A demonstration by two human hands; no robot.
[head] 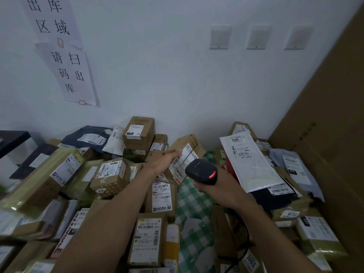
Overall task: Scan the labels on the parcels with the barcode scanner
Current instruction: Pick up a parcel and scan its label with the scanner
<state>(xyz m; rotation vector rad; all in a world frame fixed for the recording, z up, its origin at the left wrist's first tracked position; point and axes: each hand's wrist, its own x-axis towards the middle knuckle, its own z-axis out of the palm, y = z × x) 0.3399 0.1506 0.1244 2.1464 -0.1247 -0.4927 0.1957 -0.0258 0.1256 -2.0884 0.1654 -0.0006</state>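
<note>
white wall point(177, 75); scanner point(201, 172) near held parcel point(189, 141)

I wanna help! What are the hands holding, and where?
Left hand grips the cardboard parcel by its left edge; right hand grips the barcode scanner by its handle.

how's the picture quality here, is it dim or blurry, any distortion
Head view: dim and bluish, no harsh glare; the red lamp on the scanner glows plainly. Head view, edges: wide-lens distortion tilts the wall signs and the big carton at right; the wall switches and left-edge parcels look soft.
</note>
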